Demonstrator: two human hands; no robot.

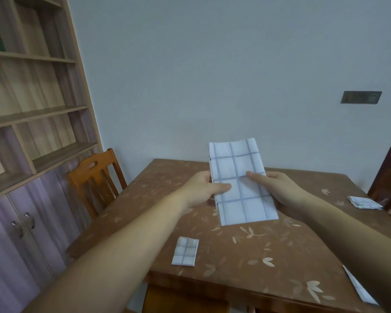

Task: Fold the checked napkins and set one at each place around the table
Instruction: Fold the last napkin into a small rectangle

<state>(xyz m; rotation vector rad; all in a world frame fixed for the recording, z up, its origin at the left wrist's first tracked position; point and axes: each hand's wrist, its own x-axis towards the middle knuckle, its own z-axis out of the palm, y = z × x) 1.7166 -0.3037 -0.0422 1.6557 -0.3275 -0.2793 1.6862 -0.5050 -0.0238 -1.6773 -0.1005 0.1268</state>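
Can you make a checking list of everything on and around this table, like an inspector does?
Surface: table under a brown leaf-patterned cover.
Job's things: held napkin, a long folded strip between both hands; small folded napkin near the left front edge; far folded napkin at the right side; edge napkin at the right front, partly hidden by the forearm.
Clutter: nothing seen.
Hands: left hand and right hand each pinch the held napkin's sides, thumbs on top.
Cables: nothing seen.
Surroundings: wooden chair at the left; shelf unit; wall socket plate.
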